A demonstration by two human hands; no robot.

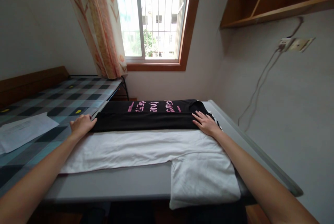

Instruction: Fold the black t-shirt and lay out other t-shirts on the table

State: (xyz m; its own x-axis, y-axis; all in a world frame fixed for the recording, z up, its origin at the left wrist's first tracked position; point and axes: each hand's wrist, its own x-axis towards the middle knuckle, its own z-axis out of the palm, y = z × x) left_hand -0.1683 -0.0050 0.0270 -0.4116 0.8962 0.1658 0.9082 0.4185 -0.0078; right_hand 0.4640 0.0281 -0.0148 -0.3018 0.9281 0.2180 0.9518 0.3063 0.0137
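A black T-shirt (146,121) with pink lettering lies across the grey table, its near part folded into a long strip. Along its near side runs a white stretch of cloth (135,147) with a short sleeve (205,182) spread toward me and over the table's front edge. Whether black and white belong to one garment, I cannot tell. My left hand (83,125) is at the black shirt's left end, fingers bent and closed on its edge. At the right end, near the collar, my right hand (205,123) rests palm down on the black cloth, fingers spread.
The grey table (112,185) has a raised rim at right, beside the wall. On the left stands a bed (86,93) with a checked cover and some white papers (26,131). A curtain (100,25), a window, a wooden shelf (261,15) and a socket with hanging cords surround it.
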